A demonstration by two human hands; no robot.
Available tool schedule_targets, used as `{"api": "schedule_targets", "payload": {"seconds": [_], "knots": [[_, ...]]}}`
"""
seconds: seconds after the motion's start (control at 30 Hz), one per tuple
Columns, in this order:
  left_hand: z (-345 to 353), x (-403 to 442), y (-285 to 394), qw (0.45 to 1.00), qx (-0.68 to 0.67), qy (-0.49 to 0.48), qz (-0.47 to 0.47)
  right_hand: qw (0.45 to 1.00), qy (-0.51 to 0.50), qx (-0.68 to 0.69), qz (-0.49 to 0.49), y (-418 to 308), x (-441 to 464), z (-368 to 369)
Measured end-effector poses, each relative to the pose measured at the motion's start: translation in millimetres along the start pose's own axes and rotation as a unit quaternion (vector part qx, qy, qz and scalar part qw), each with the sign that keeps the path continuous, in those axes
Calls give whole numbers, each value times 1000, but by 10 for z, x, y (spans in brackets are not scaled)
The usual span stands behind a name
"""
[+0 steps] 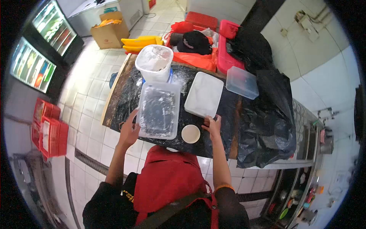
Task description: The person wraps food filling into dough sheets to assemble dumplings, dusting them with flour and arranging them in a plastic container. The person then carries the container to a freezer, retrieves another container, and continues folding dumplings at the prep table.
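Observation:
A clear plastic tray or lid [159, 110], dusted with white powder, lies on the black-covered table [225, 131]. My left hand [130, 128] has its fingers at the tray's left edge. To the right is a white rectangular container [204, 94] that looks filled with white powder. My right hand [212, 126] touches its near right corner, fingers bent. Between my hands, near the table's front edge, stands a small round cup [190, 134]. Behind the clear tray a white tub [154, 63] holds white powder.
An empty clear container [242, 82] sits at the back right, beside black plastic sheeting [267, 122]. Red crates [196, 57] with a black cap stand behind the table. Red baskets [49, 128] are on the left floor, and a cardboard box [110, 32] farther back.

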State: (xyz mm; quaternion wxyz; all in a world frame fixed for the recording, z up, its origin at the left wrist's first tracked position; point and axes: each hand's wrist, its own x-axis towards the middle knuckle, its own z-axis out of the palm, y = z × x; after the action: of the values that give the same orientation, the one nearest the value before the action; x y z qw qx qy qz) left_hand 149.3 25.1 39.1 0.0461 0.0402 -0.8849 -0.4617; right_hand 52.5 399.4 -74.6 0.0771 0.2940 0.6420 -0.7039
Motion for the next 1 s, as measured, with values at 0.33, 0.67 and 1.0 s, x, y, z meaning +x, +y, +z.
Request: {"api": "schedule_targets", "payload": {"seconds": [0.33,0.67,1.0], "knots": [[314,-300,-848,999,-22,49,-3,951,-23,-246,-188,78,608,-183],[168,80,-892,998,-26,-64,1,913,12,-347,-216,-321,359,-56],[-691,194,-1213,990,-71,-119,-4,777,-97,-599,-169,-1474,1605,493]]}}
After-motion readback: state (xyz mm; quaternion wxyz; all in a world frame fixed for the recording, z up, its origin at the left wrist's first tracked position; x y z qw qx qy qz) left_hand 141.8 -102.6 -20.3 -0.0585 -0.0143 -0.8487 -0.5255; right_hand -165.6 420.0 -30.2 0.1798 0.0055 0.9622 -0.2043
